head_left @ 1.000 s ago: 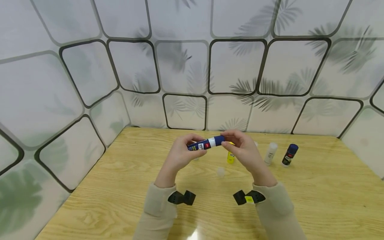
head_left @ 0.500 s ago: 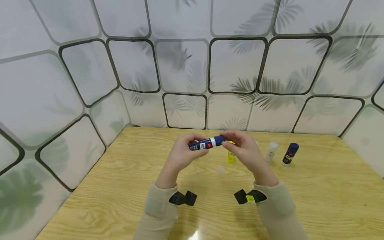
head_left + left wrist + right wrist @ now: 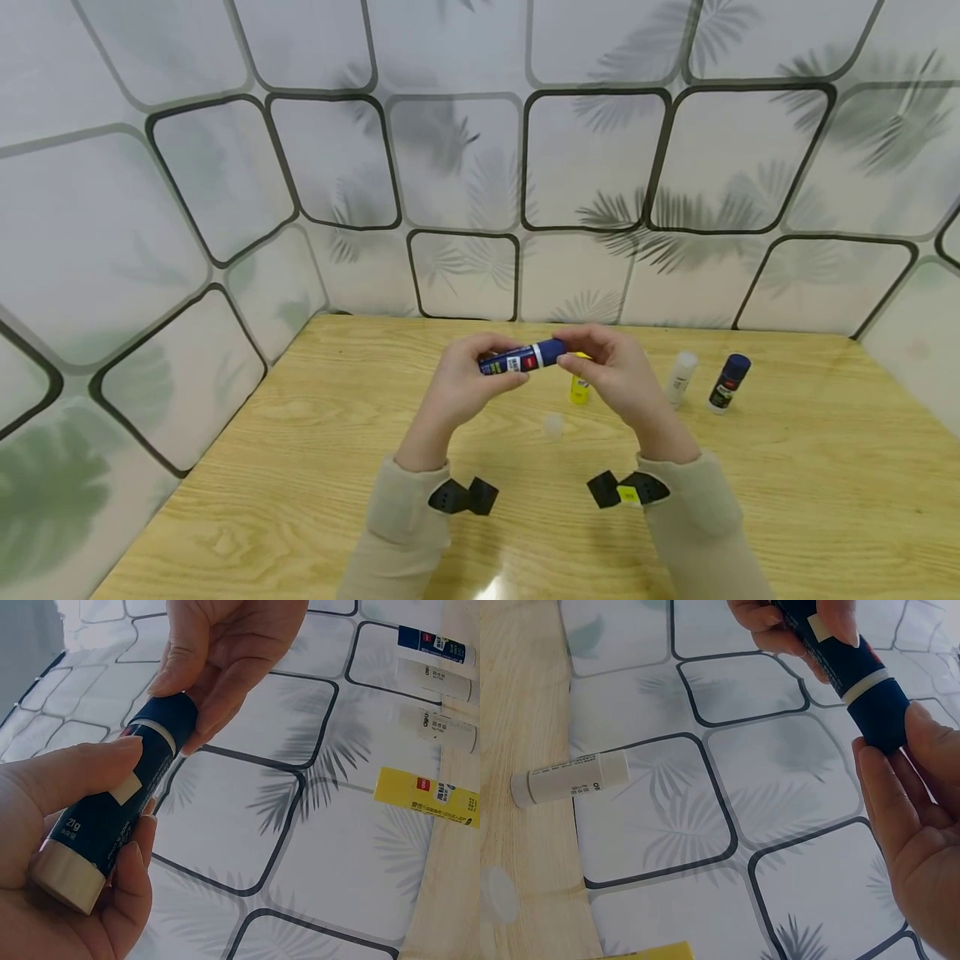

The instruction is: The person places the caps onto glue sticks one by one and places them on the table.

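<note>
A dark blue glue stick [image 3: 517,360] is held in the air above the table, slanting up to the right. My left hand [image 3: 456,385] grips its barrel, thumb along the near side; the pale base shows in the left wrist view. At the other end, my right hand [image 3: 621,382] pinches the blue cap [image 3: 881,712] between thumb and fingers. A narrow white band [image 3: 864,685] shows between cap and barrel. Behind the right hand stands a yellow glue stick [image 3: 579,392], partly hidden by the fingers.
On the wooden table [image 3: 300,467], a white glue stick [image 3: 681,379] and another blue-capped glue stick [image 3: 729,383] stand at the right. The left wrist view has a second white glue stick [image 3: 435,724]. A small translucent round piece [image 3: 553,426] lies below the hands. Patterned cloth walls rise behind.
The white band between cap and barrel has become narrower as the cap and barrel have come closer together. Both hands have shifted slightly right in the head view, the left one more.
</note>
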Motion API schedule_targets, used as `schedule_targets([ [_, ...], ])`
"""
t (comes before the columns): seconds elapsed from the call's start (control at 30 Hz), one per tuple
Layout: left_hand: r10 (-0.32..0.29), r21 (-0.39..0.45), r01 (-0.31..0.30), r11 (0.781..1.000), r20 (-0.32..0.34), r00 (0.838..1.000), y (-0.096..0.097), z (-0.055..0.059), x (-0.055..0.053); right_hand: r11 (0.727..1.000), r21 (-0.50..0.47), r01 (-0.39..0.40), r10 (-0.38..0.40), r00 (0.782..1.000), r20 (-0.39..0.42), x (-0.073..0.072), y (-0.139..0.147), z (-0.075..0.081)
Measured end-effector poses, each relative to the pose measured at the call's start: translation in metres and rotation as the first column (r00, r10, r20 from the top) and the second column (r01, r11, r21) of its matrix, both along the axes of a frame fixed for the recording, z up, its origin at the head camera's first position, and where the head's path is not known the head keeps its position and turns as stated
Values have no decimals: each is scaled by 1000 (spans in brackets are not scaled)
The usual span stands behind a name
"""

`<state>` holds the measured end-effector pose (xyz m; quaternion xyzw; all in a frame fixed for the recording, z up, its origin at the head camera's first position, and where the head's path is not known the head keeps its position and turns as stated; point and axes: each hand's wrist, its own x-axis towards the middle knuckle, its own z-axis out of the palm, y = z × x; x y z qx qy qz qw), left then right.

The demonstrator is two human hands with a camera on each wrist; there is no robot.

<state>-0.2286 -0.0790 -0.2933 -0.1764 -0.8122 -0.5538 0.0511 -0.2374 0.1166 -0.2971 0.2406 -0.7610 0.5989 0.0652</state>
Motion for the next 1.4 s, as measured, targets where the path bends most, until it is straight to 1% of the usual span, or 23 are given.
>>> schedule_targets([
  [0.27, -15, 29, 14, 999, 19, 1000, 3, 0, 0, 1000, 17, 26, -26, 1000, 11, -1, 0, -1],
  [0.5, -18, 32, 17, 999, 17, 1000, 5, 0, 1, 998, 34, 47, -47, 999, 10, -1, 1, -2],
  [0.8, -8, 35, 7, 999, 29, 1000, 6, -2, -2, 997, 48, 63, -64, 998, 5, -2, 0, -2],
  [1.1, 3, 48, -5, 999, 34, 999, 8, -2, -2, 995, 61, 81, -83, 996, 22, -3, 0, -2],
  [1.27, 3, 57, -4, 998, 31, 1000, 8, -3, -1, 995, 68, 76, -79, 996, 30, -3, 0, -2],
  [1.4, -5, 63, 3, 998, 31, 1000, 9, -3, 0, 997, 52, 54, -56, 997, 47, -2, 2, -1],
])
